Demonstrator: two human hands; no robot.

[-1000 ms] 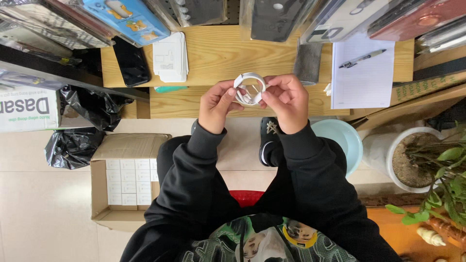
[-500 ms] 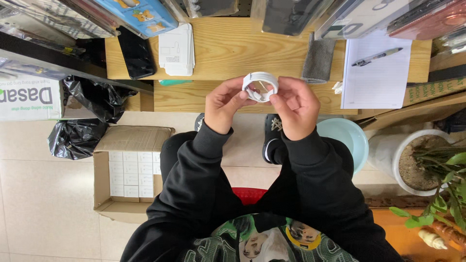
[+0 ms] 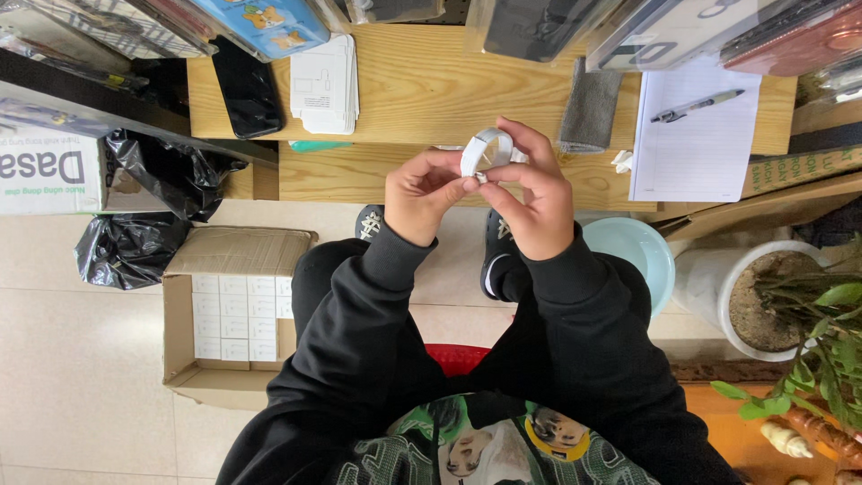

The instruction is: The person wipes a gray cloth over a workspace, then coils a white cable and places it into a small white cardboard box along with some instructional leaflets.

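Both my hands are raised in front of me over the near edge of a wooden desk (image 3: 431, 85). Between them is a small coil of white cable (image 3: 486, 150), wound into a ring. My left hand (image 3: 422, 193) pinches the coil's lower left side with thumb and forefinger. My right hand (image 3: 532, 193) wraps its fingers around the coil's right side and top. Black sleeves cover both arms down to the wrists.
On the desk lie a black phone (image 3: 247, 87), a stack of small white boxes (image 3: 325, 85), a grey cloth (image 3: 590, 110) and a notepad with a pen (image 3: 696, 135). An open cardboard box of white packs (image 3: 235, 314) stands on the floor left, black bags (image 3: 135, 242) beyond it. A potted plant (image 3: 772, 301) stands right.
The coil has turned from lying flat to facing more edge-on between my fingers. My hands stay together near the desk edge while the view has shifted slightly.
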